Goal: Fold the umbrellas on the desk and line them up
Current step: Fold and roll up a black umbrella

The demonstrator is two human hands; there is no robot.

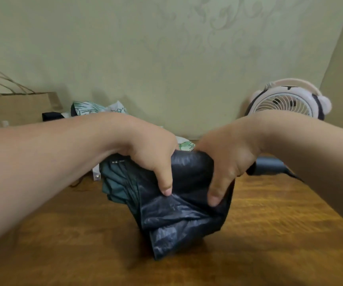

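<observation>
While it lies across the middle of the desk [269, 234], the dark umbrella [178, 213] is held from above by both hands. Its shiny navy cloth is gathered in loose folds that hang down to the wood on the near side, and some teal folds show at its left end. The left hand [152, 153] grips the left part of the bundle, with its thumb [165, 182] pressed on the cloth. The right hand [226, 159] grips the right part in the same way. Just right of this hand, the dark handle [269, 166] sticks out. Behind the umbrella, a floral umbrella [96, 109] lies crumpled. Far left of it stands a paper bag [20, 108], and behind it to the right is a small fan [286, 106] near the wall [166, 58].
</observation>
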